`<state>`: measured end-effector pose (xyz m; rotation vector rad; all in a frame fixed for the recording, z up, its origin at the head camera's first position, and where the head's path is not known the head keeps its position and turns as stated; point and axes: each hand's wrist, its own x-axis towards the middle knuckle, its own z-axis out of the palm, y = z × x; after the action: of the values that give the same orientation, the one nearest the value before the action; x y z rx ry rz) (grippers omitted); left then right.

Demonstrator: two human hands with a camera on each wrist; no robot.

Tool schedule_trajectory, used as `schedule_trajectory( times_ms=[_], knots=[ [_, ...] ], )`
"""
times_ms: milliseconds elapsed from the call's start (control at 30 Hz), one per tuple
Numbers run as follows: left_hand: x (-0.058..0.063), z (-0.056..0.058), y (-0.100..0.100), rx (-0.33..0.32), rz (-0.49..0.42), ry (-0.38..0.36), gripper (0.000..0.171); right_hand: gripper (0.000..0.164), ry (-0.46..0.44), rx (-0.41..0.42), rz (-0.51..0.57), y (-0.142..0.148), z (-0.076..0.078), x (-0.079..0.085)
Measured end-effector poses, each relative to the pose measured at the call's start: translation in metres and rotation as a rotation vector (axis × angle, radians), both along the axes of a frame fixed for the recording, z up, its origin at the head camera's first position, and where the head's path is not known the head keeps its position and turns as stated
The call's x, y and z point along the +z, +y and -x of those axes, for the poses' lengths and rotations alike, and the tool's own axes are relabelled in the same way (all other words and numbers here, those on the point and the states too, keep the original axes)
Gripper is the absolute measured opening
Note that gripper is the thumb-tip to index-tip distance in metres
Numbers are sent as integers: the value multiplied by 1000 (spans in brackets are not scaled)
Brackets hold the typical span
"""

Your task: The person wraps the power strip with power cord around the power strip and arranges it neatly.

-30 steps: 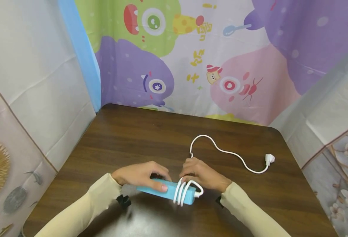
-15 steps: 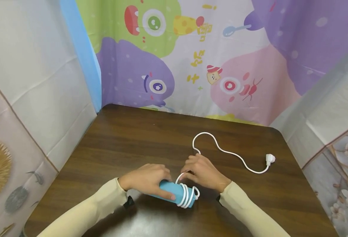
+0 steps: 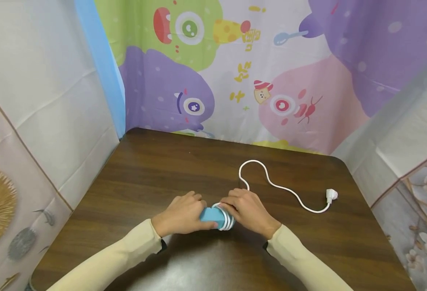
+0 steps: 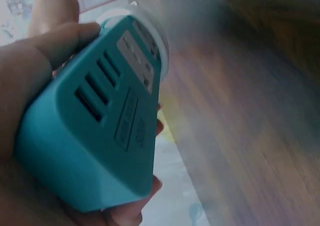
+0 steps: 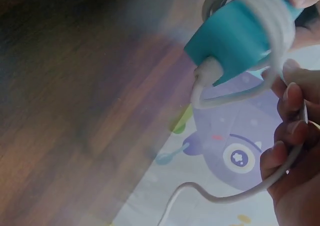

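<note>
L hand [image 3: 181,216] grips strip [image 3: 211,215] | R hand [image 3: 247,210] pinches cord [image 3: 271,184] by strip | we keep wraps taut, side-by-side

The power strip [image 3: 213,217] was over the near middle of the table [image 3: 155,169], between the left hand [image 3: 182,216] and the right hand [image 3: 247,210]. Loops of the cord [image 3: 271,184] sat around its right end. The rest of the cord ran behind and to the right, ending at the plug [image 3: 331,195] near the table's right edge.
</note>
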<state>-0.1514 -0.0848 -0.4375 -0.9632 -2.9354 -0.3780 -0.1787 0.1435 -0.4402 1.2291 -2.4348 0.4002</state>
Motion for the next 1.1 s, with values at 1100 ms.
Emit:
schedule_trajectory(
  times_ms=[1100],
  knots=[
    [6, 35, -25, 444, -533, 27, 67, 19, -319, 29, 377, 13, -8, -3]
  ],
)
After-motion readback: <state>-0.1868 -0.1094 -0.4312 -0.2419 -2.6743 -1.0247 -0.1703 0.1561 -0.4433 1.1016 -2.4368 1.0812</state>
